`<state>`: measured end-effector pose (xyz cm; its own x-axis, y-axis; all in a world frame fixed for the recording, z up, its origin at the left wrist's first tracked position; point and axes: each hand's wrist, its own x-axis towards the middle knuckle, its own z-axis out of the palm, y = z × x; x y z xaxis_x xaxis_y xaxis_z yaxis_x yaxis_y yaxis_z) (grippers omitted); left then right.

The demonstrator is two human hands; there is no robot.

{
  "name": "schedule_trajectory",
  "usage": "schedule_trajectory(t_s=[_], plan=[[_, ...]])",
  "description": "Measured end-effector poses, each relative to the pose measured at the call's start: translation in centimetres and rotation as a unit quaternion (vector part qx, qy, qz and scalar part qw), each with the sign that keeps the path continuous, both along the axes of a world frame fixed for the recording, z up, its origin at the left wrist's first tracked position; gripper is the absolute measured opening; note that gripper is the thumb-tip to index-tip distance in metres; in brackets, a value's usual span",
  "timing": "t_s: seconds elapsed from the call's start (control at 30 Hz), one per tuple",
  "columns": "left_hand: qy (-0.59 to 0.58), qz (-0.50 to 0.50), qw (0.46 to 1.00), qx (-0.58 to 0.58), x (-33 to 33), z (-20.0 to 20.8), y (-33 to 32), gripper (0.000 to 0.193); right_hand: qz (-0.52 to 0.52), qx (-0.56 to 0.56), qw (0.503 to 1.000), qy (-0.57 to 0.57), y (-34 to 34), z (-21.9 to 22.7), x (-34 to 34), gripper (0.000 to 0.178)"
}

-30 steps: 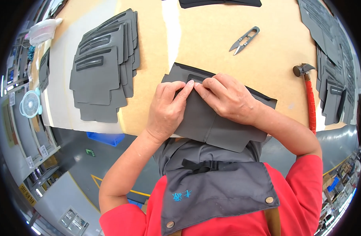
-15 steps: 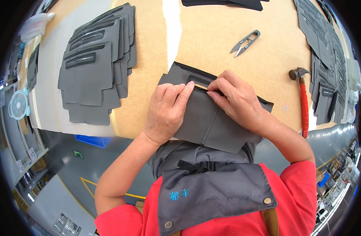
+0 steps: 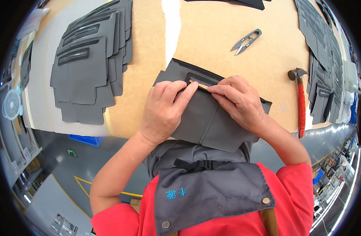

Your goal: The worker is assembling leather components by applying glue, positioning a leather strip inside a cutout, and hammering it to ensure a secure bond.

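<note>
A dark grey flat panel (image 3: 192,122) lies at the table's front edge, partly overhanging it. Near its far side is a long slot (image 3: 199,84) with a black border, and pale table shows through it. My left hand (image 3: 163,110) is closed at the slot's left part, fingers curled and the index fingertip pressed on its near edge. With thumb and forefinger together, my right hand (image 3: 238,101) pinches the same edge at the slot's right end. The right palm covers part of the panel's right side.
Stacks of similar grey panels lie at the left (image 3: 80,74) and right (image 3: 322,67). Thread snips (image 3: 246,41) rest beyond my hands. A claw hammer with a red handle (image 3: 301,106) lies to the right. Darker pieces (image 3: 231,3) sit at the far edge.
My left index fingertip has slid slightly right along the slot's near edge. My right hand keeps its pinch there. The stacks and tools have shifted a little in the picture as the view moved.
</note>
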<state>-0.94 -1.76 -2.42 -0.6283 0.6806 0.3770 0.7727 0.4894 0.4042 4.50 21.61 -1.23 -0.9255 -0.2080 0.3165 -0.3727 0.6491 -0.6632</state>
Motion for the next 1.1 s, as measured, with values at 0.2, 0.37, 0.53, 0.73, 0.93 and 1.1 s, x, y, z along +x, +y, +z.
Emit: schedule_trajectory(t_s=[0.2,0.37,0.53,0.73,0.93,1.1], plan=[[0.000,-0.009,1.000,-0.023,0.1,0.1,0.0,0.046,0.029,0.058,0.998,0.021,0.7,-0.5,0.4,0.039],[0.025,-0.038,0.997,-0.055,0.1,0.5,0.0,0.046,0.068,0.167,0.977,0.117,0.8,-0.6,0.7,0.046],[0.029,-0.064,0.995,-0.064,0.1,0.5,0.0,0.043,0.044,0.118,0.990,0.069,0.6,-0.2,0.5,0.034],[0.024,-0.082,0.993,-0.083,0.0,1.4,0.3,0.044,-0.010,0.012,0.998,-0.062,1.0,0.6,1.1,0.020],[-0.011,-0.076,0.994,-0.078,0.2,1.8,0.8,0.045,-0.001,0.040,0.999,0.004,1.4,0.0,2.1,0.030],[-0.004,-0.088,0.990,-0.114,0.4,2.0,0.6,0.048,0.045,0.129,0.988,0.075,1.7,-0.4,2.3,0.042]])
